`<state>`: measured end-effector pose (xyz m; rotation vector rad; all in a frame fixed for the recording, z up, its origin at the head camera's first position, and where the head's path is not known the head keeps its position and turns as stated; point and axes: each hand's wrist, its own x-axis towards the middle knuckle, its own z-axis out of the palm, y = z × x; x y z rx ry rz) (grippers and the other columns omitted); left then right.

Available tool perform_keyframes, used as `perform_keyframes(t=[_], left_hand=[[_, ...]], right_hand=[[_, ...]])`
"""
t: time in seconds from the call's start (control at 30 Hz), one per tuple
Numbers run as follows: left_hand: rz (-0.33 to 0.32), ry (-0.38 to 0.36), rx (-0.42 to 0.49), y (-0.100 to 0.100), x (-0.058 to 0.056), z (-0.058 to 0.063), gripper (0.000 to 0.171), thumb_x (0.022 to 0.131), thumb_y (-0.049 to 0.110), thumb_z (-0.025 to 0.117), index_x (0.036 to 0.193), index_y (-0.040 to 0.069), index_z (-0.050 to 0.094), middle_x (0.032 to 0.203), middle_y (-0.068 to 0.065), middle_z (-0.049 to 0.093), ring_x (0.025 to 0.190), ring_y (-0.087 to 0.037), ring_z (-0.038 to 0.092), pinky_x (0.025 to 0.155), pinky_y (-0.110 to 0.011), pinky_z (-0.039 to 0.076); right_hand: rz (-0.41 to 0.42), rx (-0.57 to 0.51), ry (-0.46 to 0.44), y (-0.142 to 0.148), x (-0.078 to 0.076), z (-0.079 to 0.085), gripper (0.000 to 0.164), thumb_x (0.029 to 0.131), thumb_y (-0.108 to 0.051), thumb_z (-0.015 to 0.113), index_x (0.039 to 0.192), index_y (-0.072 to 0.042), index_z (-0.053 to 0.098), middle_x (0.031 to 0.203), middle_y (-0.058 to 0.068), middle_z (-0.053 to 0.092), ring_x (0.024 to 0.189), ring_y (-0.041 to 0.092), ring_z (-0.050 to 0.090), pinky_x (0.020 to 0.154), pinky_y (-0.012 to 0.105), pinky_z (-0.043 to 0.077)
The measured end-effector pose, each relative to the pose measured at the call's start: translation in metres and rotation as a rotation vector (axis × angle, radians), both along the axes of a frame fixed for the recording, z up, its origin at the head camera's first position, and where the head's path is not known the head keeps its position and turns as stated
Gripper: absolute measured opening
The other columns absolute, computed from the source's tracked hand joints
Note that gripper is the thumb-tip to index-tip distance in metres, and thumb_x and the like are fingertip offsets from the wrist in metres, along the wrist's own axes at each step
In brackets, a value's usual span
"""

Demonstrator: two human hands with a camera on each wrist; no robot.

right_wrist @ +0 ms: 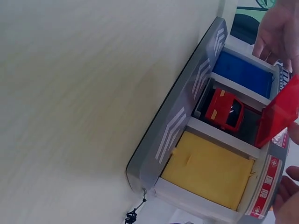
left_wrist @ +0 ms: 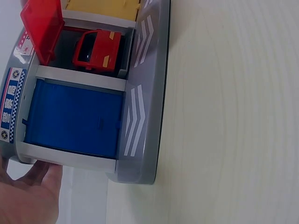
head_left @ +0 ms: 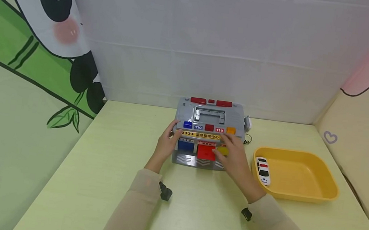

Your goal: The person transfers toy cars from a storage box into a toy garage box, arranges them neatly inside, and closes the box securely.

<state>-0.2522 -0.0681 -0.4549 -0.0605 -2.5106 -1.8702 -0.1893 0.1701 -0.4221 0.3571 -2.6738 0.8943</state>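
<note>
Left hand (head_left: 166,143) grips the toy garage (head_left: 185,112); right hand (head_left: 234,155), fingers relaxed, is at its red door (head_left: 205,153), likely light, stiff, best edge-held.

The grey toy garage (head_left: 208,136), red door (left_wrist: 43,30) raised, holds a red car (left_wrist: 99,50)

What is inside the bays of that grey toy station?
A red toy vehicle sits in the grey toy station's middle bay, its red door raised. The closed blue door and yellow door cover the side bays; anything inside cannot be seen.
</note>
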Motion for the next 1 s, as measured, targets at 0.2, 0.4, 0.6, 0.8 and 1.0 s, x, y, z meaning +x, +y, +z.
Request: perform_keyframes(t=[0.2,0.4,0.6,0.8,1.0], left_hand=[[-0.002,0.004,-0.006,0.000,-0.001,-0.001,0.048,0.099,0.045,0.051,0.145,0.032,0.043,0.147,-0.009,0.044,0.130,-0.032,0.044,0.098,-0.055,0.041],[-0.002,-0.004,-0.009,0.000,-0.001,-0.002,0.048,0.099,0.046,0.050,0.145,0.033,0.042,0.147,-0.008,0.043,0.130,-0.032,0.043,0.098,-0.056,0.041],[0.005,-0.015,-0.008,0.000,-0.001,0.000,0.049,0.099,0.046,0.050,0.146,0.033,0.042,0.146,-0.009,0.044,0.130,-0.032,0.043,0.098,-0.056,0.041],[0.007,-0.017,-0.011,0.000,-0.001,0.000,0.049,0.099,0.047,0.050,0.145,0.034,0.042,0.146,-0.009,0.045,0.130,-0.032,0.044,0.098,-0.055,0.041],[-0.002,-0.006,-0.013,0.000,0.000,-0.001,0.049,0.100,0.046,0.049,0.146,0.033,0.041,0.148,-0.009,0.043,0.131,-0.033,0.043,0.098,-0.056,0.041]], right_hand=[[0.008,0.187,0.030,-0.002,-0.010,-0.005,0.072,0.083,-0.021,0.080,0.142,0.002,0.046,0.144,0.019,0.042,0.128,0.036,0.037,0.106,0.049,0.035],[0.016,0.358,0.144,-0.004,-0.016,-0.014,0.081,0.079,-0.028,0.083,0.143,0.003,0.043,0.142,0.020,0.044,0.126,0.036,0.039,0.107,0.048,0.032],[-0.003,0.370,0.207,-0.007,-0.022,-0.021,0.082,0.074,-0.025,0.087,0.139,0.003,0.045,0.136,0.020,0.045,0.122,0.035,0.041,0.105,0.047,0.034],[-0.044,0.369,0.258,-0.011,-0.028,-0.027,0.078,0.071,-0.022,0.089,0.131,0.001,0.045,0.129,0.018,0.046,0.115,0.035,0.041,0.095,0.047,0.036],[-0.080,0.382,0.315,-0.013,-0.031,-0.032,0.074,0.071,-0.022,0.089,0.127,-0.001,0.046,0.124,0.018,0.047,0.109,0.035,0.043,0.088,0.047,0.036]])
